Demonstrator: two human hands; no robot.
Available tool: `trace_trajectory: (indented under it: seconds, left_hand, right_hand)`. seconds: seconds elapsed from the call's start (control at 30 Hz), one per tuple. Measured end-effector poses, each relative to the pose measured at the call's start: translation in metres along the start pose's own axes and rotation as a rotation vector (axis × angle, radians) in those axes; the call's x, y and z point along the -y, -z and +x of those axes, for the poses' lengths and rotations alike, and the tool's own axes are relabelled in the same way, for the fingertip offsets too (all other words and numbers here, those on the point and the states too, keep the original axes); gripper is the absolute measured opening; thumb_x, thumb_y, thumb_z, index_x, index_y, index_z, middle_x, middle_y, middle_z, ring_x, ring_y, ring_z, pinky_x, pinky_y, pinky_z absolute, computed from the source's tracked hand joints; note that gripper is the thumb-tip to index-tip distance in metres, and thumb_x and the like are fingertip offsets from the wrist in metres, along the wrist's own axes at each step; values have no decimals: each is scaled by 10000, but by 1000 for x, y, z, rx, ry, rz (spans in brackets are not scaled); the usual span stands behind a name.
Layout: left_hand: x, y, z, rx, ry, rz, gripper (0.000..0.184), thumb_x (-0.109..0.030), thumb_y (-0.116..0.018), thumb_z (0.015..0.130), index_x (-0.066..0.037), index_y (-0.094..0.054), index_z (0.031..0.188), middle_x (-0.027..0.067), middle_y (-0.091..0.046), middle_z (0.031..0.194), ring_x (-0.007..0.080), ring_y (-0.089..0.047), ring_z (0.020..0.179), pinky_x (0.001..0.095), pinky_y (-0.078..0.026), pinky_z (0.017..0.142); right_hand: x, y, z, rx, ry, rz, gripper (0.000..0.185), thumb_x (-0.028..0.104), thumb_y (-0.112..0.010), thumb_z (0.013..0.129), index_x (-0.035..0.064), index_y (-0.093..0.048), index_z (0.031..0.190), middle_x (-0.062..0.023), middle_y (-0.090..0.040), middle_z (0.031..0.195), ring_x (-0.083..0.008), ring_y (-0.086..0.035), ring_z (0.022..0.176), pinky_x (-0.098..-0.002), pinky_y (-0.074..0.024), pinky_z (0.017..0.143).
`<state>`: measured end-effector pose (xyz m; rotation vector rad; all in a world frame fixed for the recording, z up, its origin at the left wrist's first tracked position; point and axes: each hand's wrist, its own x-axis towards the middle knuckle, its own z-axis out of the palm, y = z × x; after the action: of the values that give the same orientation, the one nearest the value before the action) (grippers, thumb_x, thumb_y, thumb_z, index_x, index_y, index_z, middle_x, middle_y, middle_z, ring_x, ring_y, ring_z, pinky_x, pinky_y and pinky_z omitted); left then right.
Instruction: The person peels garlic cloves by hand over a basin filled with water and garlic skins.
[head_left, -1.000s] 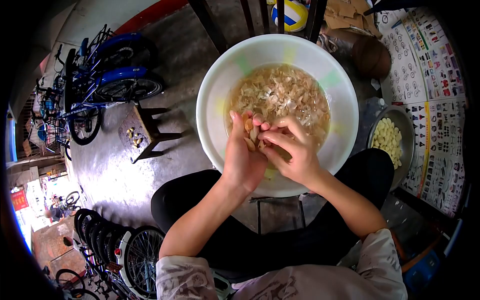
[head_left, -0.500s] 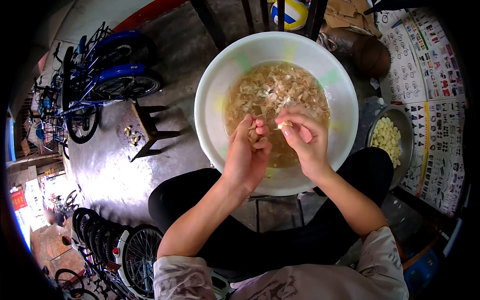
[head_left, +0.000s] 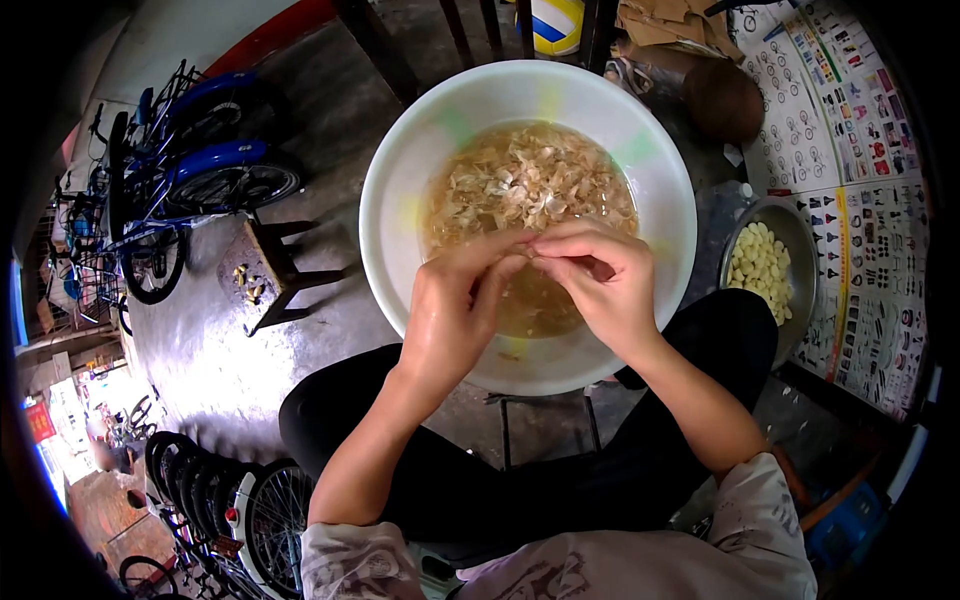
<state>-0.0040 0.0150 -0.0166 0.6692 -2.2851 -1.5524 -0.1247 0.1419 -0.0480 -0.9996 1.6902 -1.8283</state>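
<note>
Over the near half of a large white basin (head_left: 380, 215), my left hand (head_left: 448, 300) and my right hand (head_left: 608, 285) meet at the fingertips. Both are closed in a pinch on a small garlic clove (head_left: 530, 251), mostly covered by the fingers. The inside of my left palm is turned away, so what lies in it is hidden. Below the hands, the basin holds brownish water with a floating layer of papery garlic skins (head_left: 530, 180). To the right of my knee, a metal bowl (head_left: 806, 262) contains many peeled garlic cloves (head_left: 760, 262).
A small wooden stool (head_left: 275, 270) with several small items on it stands left of the basin. Bicycles (head_left: 235, 165) line the left side. Dark bars (head_left: 455, 30), a ball (head_left: 552, 25) and cardboard (head_left: 680, 25) are beyond the basin. A printed sheet (head_left: 860, 240) lies at right.
My fingertips have come together from being apart, and the left hand has turned over, palm now hidden. The clove in my right fingertips is now mostly covered. The view has shifted slightly.
</note>
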Motion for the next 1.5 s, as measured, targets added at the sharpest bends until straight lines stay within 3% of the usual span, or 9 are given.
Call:
trace_trajectory:
  seconds: [0.17,0.43,0.67,0.8,0.87,1.0,1.17,1.3,1.5]
  left_hand:
    - [-6,-4,-3,-38,-118,470,213,-74,-679,883,-23,-680,1090,151,-681,899,321,-677,780,372,-531,663]
    - [-4,-8,-6,-104,-206,651,97,-81,-681,872,-51,-665,962,129,-637,806,336,-634,696,415,-506,606]
    - [-5,8,-1,53,-204,497,76,-39,-662,867,-23,-669,941,145,-642,808,354,-623,705,398,-498,619]
    - [-1,27,3,207,-171,287,97,-32,-660,871,2,-674,961,152,-671,848,311,-647,703,360,-509,648]
    - [-5,34,2,434,-20,131,111,-45,-648,901,24,-678,982,131,-699,883,212,-660,754,313,-511,711]
    - [-11,36,1,454,118,-64,144,-72,-621,949,31,-677,1032,79,-703,913,130,-629,841,277,-498,774]
    - [-11,33,3,340,243,-273,167,-99,-582,993,20,-669,1070,37,-684,972,99,-595,909,249,-474,830]
    - [-8,27,1,326,243,-209,142,-70,-604,969,28,-669,1047,61,-694,959,98,-603,861,252,-483,786]
    - [0,16,0,206,-153,367,98,1,-663,893,46,-655,980,125,-697,891,170,-658,728,301,-514,659]
  right_hand:
    - [0,-9,-6,-64,-126,18,131,-100,-656,860,-56,-710,971,-124,-714,947,-145,-697,846,-250,-574,738]
    - [-8,-17,-8,-149,-173,120,132,-101,-659,852,-60,-703,970,-114,-713,926,-138,-701,775,-242,-567,685]
    - [-6,-5,6,30,272,-333,131,-102,-645,821,-17,-638,920,-127,-673,880,-245,-680,780,-309,-528,672]
    - [0,-8,7,139,244,-376,95,-49,-635,855,-4,-591,926,-119,-632,853,-299,-641,770,-379,-506,703]
    - [-5,-6,7,124,117,-293,67,-31,-625,866,-4,-600,922,-120,-624,859,-308,-637,783,-396,-501,709]
    - [-3,9,13,207,-17,-404,34,16,-606,895,-10,-627,903,-117,-609,879,-303,-639,805,-418,-492,706]
    - [-3,11,11,180,178,-488,57,-14,-652,863,-10,-650,920,-95,-635,832,-243,-663,779,-319,-514,703]
    - [9,10,8,177,-4,-103,207,6,-721,838,11,-696,1043,-84,-686,916,-158,-686,788,-268,-540,682]
    - [1,5,0,213,-289,229,202,28,-696,890,-43,-703,1079,-102,-710,999,-152,-700,903,-259,-568,811]
